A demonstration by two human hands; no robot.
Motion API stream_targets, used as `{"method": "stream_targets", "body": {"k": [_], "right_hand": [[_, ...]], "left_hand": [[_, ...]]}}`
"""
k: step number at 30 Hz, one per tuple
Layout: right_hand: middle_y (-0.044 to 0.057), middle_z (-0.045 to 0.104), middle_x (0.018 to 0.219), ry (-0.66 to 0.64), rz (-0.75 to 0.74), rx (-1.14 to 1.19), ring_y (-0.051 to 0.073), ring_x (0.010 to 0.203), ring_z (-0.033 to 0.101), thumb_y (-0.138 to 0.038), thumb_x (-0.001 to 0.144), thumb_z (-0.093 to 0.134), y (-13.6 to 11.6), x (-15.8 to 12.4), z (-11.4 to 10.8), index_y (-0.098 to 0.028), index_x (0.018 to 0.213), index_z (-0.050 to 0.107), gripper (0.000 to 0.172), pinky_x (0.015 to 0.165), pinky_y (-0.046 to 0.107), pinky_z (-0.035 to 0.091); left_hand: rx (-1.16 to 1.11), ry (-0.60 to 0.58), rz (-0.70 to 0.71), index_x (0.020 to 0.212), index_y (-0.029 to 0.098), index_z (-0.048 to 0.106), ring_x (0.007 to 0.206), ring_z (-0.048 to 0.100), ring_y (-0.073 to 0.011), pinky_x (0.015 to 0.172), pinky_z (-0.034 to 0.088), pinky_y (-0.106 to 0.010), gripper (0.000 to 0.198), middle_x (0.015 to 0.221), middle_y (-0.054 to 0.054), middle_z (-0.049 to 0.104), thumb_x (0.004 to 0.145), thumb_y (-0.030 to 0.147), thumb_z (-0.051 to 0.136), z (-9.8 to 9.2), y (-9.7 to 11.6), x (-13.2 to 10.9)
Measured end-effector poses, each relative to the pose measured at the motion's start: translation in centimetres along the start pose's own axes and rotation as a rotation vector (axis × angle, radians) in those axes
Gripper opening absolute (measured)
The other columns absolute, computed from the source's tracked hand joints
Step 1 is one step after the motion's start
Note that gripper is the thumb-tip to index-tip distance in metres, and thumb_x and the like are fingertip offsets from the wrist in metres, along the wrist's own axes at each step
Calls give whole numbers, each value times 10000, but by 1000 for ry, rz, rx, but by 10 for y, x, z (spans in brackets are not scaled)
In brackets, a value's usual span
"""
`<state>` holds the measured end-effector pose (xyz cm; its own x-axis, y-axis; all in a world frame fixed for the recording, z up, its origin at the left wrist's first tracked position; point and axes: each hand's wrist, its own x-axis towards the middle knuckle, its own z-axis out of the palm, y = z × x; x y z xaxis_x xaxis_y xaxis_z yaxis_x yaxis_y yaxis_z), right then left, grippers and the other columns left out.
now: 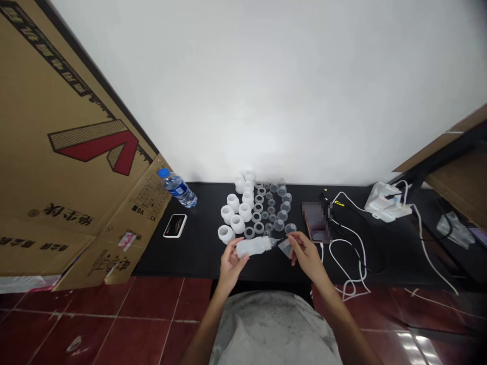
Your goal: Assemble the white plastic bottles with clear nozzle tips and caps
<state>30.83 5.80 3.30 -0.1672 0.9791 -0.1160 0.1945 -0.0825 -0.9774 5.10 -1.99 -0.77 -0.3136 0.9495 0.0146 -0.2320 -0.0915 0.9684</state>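
My left hand [231,261] is closed round a small white plastic bottle [253,247], held on its side with its nozzle end pointing right. My right hand [303,252] pinches a clear plastic cap [285,247] just to the right of the nozzle. Behind the hands, on the black mat [198,248], stand rows of white bottle bodies [233,218], several translucent rings [258,213] and clear caps [283,205].
A water bottle [178,188] lies at the back left beside a large cardboard box [72,167]. A small white device [175,225] lies on the mat. To the right are a phone [317,223], white cables [350,253] and a power strip [386,203].
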Motion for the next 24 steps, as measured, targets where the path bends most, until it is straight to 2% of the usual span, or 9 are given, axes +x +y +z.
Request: {"method": "stream_targets", "body": {"k": [3,7,11,17,24], "right_hand": [[-26,650,658,32,39,189,176,512,654,-686,949,692,0,4,-1,-222,1148,667,506,452,277,576],[16,695,825,12,61,316,197,661,723,-653,905,772,-2,5,1,-219,1120,702,490,548,319,648],[56,729,945,-56,57,304,204,741,740,-654,904,782,-2,4,4,-209,1106,722,493,649,353,673],[85,745,1019,-185,50,232,225,810,747,-663,897,784,-5,1,9,-203,1153,705,532,731,389,670],[54,719,1101,-253,26,253,197,876,706,-506,829,897,3,-1,17,-242,1217,681,516,799,368,643]], "left_hand": [[17,7,-4,1282,211,719,1107,725,-283,883,638,-352,510,1213,-123,739,835,394,885,0,1,0],[3,-7,6,1280,222,721,1081,722,-263,883,633,-341,495,1189,-106,739,840,384,881,-1,1,0],[10,-18,0,1288,208,712,1094,722,-266,877,638,-340,501,1198,-118,742,847,383,873,-1,2,0],[20,-9,-3,1294,195,707,1118,735,-283,889,644,-359,536,1225,-135,753,835,412,881,0,1,0],[27,-23,-22,1394,204,665,1255,713,-329,981,623,-404,603,1381,-169,720,869,433,855,2,2,-1]]}}
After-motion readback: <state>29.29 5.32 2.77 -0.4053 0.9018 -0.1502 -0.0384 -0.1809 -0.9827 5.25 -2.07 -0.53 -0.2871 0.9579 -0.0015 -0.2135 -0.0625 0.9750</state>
